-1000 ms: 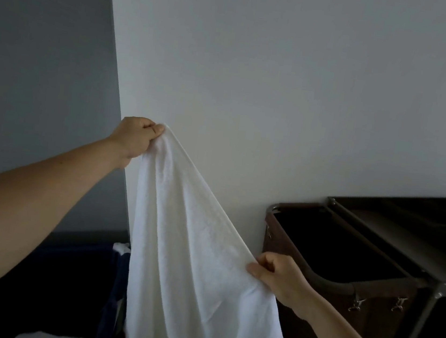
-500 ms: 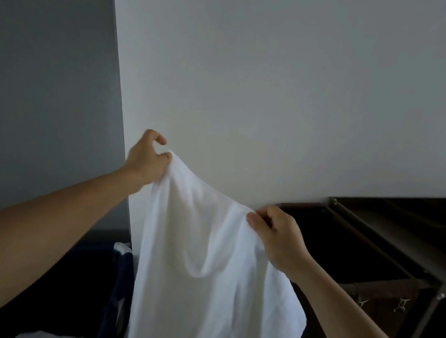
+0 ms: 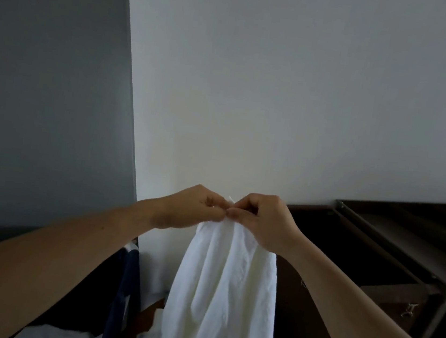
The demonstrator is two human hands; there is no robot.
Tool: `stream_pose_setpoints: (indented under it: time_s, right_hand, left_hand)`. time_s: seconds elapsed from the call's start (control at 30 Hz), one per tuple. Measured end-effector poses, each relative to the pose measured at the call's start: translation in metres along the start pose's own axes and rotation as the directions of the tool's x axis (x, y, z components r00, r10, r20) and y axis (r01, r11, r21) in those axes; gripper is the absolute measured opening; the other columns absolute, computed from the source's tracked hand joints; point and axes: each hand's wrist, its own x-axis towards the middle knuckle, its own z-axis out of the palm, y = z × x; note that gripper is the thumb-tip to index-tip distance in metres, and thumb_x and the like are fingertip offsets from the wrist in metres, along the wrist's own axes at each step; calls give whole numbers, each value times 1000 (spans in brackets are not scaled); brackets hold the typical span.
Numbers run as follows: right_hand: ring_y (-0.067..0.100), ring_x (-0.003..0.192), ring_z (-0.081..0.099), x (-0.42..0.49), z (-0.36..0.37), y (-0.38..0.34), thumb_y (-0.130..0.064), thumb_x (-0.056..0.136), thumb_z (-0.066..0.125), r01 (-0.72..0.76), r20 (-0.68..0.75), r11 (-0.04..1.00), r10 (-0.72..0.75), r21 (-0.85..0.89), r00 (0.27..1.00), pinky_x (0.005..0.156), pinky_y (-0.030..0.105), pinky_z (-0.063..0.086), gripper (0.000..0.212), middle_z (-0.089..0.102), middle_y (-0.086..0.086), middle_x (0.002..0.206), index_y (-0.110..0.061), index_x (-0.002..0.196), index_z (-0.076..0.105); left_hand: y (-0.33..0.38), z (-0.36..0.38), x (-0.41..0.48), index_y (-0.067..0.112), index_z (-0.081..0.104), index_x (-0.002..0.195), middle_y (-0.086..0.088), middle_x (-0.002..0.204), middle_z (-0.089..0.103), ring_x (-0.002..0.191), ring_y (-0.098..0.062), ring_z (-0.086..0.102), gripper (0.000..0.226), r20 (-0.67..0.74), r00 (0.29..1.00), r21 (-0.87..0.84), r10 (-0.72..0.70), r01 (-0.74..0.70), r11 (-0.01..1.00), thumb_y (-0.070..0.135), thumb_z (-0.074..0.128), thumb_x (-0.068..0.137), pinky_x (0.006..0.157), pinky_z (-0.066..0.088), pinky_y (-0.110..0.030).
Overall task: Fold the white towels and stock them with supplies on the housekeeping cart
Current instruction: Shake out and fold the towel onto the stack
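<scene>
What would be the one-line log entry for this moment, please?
step: first fold | left hand and right hand: pinching white towel corners together | towel: hanging | cart: right

We see the housekeeping cart [image 3: 392,245] at right, dark brown w/ metal frame, against the white wall [image 3: 282,91]. Its top tray looks bare; contents too dark to tell. Lower left, a dark blue bin [image 3: 123,283] w/ white linen [image 3: 55,336] lying inside.
</scene>
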Motion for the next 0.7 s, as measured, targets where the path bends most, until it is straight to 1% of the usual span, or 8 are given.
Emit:
stream_pose_setpoints:
  time_s: [0.1, 0.2, 0.27, 0.33, 0.4, 0.47, 0.6, 0.7]
  right_hand:
    - [7, 72, 70, 0, 2, 5, -36, 79, 82, -40, -13, 993, 41, 112, 999, 71, 26, 58, 13, 74, -12, 76, -32, 71, 74]
    - [6, 74, 71, -2, -1, 11, -37, 78, 83, -46, -32, 979, 54, 197, 998, 66, 21, 56, 10, 74, -12, 79, -34, 76, 74]
    - [11, 77, 72, -4, -4, 19, -32, 82, 81, -75, -46, 971, 88, 225, 995, 71, 28, 60, 8, 75, -8, 83, -30, 82, 73]
    - [8, 74, 70, -8, -9, 31, -30, 84, 78, -110, -64, 978, 123, 177, 990, 67, 28, 58, 8, 74, -12, 80, -30, 85, 70]
    - [-1, 65, 65, -15, -16, 45, -31, 87, 75, -139, -82, 987, 146, 78, 986, 60, 20, 50, 9, 71, -16, 73, -32, 81, 67]
    - [1, 66, 64, -21, -22, 59, -29, 89, 74, -170, -98, 985, 172, 22, 980, 58, 17, 49, 11, 70, -10, 72, -31, 81, 67]
    - [3, 62, 63, -37, -36, 83, -30, 92, 70, -219, -85, 970, 211, -109, 974, 50, 8, 42, 9, 69, -7, 74, -34, 85, 66]
    - [1, 69, 62, -50, -44, 102, -30, 95, 65, -236, -64, 935, 227, -263, 972, 53, 9, 40, 9, 67, -12, 83, -31, 103, 69]
  left_hand:
    - [-4, 2, 1, 35, 72, 113, 26, 67, 62, 58, 5, 51, 21, -14, 998, 184, 54, -51, 982, 40, 66, 94, 60, 40, -10]
    - [0, 4, 5, 27, 75, 108, 32, 70, 65, 71, 13, 60, 22, -115, 989, 174, 88, -67, 982, 40, 63, 95, 67, 42, -4]
    - [0, -1, 12, 24, 78, 102, 29, 75, 68, 77, 14, 62, 18, -243, 963, 217, 113, -60, 974, 34, 65, 95, 70, 42, -6]
    - [-3, -13, 23, 17, 79, 101, 18, 83, 72, 79, 8, 64, 17, -393, 913, 253, 108, -6, 967, 27, 67, 95, 72, 45, -13]
    - [-7, -31, 34, 12, 78, 102, -1, 95, 76, 91, -13, 68, 19, -534, 843, 280, 68, 100, 955, 24, 66, 95, 78, 47, -24]
    - [-16, -51, 44, 9, 78, 99, -8, 98, 75, 95, -25, 67, 20, -648, 761, 284, 33, 202, 937, 24, 66, 94, 75, 43, -27]
    - [-37, -77, 52, 8, 76, 86, 0, 74, 65, 89, -28, 65, 26, -726, 685, 232, -56, 320, 919, 28, 63, 95, 65, 38, -27]
    - [-53, -81, 54, 4, 73, 81, -8, 80, 68, 89, -32, 64, 29, -753, 643, 127, -143, 354, 927, 27, 62, 95, 70, 42, -31]
